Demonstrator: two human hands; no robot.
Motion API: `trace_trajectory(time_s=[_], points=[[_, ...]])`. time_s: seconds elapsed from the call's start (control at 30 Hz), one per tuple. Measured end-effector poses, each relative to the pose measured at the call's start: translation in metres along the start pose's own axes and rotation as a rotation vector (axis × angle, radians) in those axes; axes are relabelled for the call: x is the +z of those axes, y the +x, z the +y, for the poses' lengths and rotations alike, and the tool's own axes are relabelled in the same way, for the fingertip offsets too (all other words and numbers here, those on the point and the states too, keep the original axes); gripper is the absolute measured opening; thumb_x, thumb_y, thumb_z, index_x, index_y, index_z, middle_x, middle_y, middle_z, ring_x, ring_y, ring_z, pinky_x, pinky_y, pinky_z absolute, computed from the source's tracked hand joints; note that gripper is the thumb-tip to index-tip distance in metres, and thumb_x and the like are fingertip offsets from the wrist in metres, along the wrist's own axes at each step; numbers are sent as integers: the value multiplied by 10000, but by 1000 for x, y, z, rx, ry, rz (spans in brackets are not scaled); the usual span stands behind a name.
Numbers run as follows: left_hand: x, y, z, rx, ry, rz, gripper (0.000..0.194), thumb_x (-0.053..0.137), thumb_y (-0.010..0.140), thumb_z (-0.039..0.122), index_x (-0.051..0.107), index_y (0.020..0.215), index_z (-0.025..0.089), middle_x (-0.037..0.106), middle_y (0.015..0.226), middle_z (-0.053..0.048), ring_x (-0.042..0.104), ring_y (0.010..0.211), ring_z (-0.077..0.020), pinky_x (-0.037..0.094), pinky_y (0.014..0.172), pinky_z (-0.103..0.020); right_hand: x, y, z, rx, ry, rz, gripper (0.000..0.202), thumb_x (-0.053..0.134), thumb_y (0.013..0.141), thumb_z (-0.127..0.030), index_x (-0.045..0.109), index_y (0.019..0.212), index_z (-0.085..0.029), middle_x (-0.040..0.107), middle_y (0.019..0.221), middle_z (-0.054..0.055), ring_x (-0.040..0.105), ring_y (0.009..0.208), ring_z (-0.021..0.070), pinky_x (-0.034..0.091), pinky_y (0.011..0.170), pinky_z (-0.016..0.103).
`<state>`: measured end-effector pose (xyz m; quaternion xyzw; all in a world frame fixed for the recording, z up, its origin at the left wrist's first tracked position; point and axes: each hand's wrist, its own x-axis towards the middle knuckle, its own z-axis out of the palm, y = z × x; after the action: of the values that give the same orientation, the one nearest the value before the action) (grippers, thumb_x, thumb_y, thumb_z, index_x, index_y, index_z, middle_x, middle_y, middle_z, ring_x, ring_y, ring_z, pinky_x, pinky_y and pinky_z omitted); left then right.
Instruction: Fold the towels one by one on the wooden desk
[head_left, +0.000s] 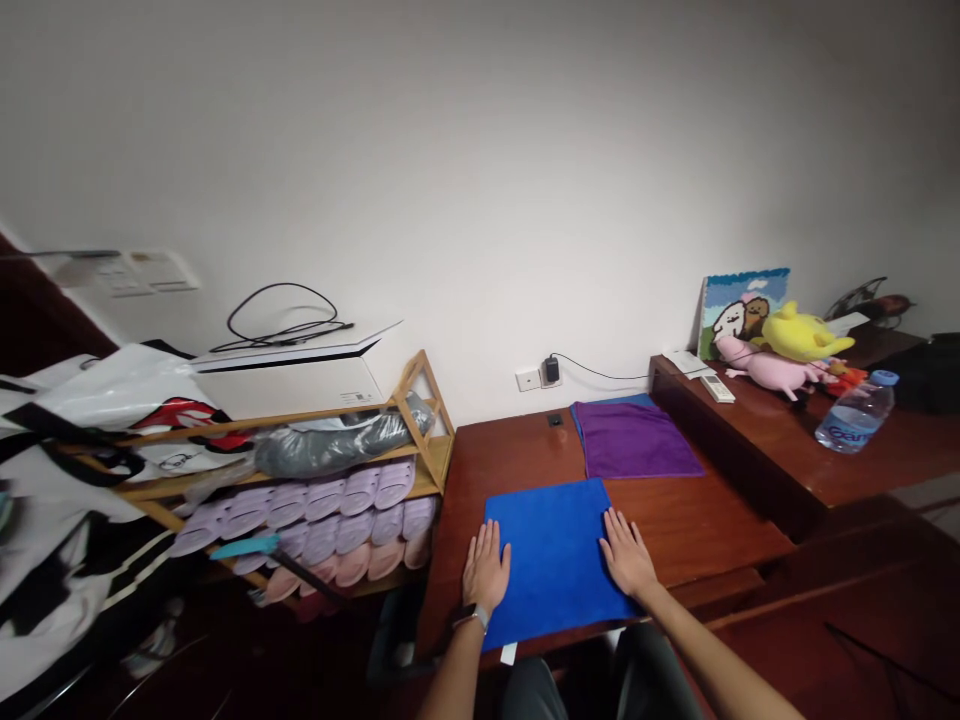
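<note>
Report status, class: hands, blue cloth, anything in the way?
Left hand open on left edge of blue cloth; right hand open on right edge. Blue cloth spread flat on table. Purple cloth beyond, not covering it.

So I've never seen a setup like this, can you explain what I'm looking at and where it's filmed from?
There is no robot here, just a person working with two bare hands. The single picture comes from a camera worn on the person's head, looking forward and down.

The left hand, with a watch on its wrist, lies flat at the left edge of a blue cloth. The right hand lies flat at the right edge. Neither grips anything. The cloth is spread on a brown table, and a purple cloth lies farther back.

On the raised surface to the right are a water bottle and soft toys. To the left is a rack with slippers.
</note>
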<state>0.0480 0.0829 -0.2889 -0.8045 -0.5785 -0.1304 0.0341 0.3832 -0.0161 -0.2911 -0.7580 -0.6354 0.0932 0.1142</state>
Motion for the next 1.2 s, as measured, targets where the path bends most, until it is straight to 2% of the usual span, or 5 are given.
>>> trace_trajectory(time_s=[0.17, 0.37, 0.47, 0.83, 1.2], points=[[-11, -4, 22, 162, -14, 89, 583, 261, 1073, 345, 396, 1607, 155, 442, 1649, -107, 368, 1553, -244, 287, 1296, -489, 7, -15, 4, -3, 11, -7, 672, 191, 1077, -465, 214, 1672, -154, 223, 1730, 47, 179, 1613, 230, 134, 1314, 470], [-6, -14, 150, 420, -152, -41, 600, 243, 1094, 439, 309, 1642, 203, 343, 1703, -68, 297, 1583, -222, 299, 1295, -468, -6, -15, -3, -5, 5, -34, 673, 194, 1071, -441, 204, 1668, -130, 178, 1735, 40, 159, 1616, 235, 125, 1316, 478], [3, -18, 180, 416, -190, -114, 613, 220, 1092, 476, 313, 1641, 219, 346, 1700, -64, 309, 1578, -220, 297, 1295, -469, -7, -16, -3, -14, 0, -40, 667, 198, 1068, -425, 212, 1666, -129, 175, 1734, 37, 153, 1617, 236, 132, 1315, 478], [-12, -34, 15, 50, -37, -137, 688, 246, 1073, 539, 312, 1642, 156, 289, 1710, -106, 278, 1586, -267, 284, 1294, -499, 2, -14, -3, -19, -18, -1, 670, 190, 1072, -454, 225, 1666, -145, 199, 1730, 46, 158, 1617, 243, 112, 1318, 493], [-3, -29, -20, 21, 8, -76, 667, 261, 1068, 533, 339, 1636, 192, 339, 1696, -95, 319, 1573, -260, 305, 1282, -510, 8, 20, -27, -84, -11, -14, 671, 221, 1069, -433, 266, 1653, -107, 232, 1720, 82, 186, 1610, 250, 156, 1315, 465]])
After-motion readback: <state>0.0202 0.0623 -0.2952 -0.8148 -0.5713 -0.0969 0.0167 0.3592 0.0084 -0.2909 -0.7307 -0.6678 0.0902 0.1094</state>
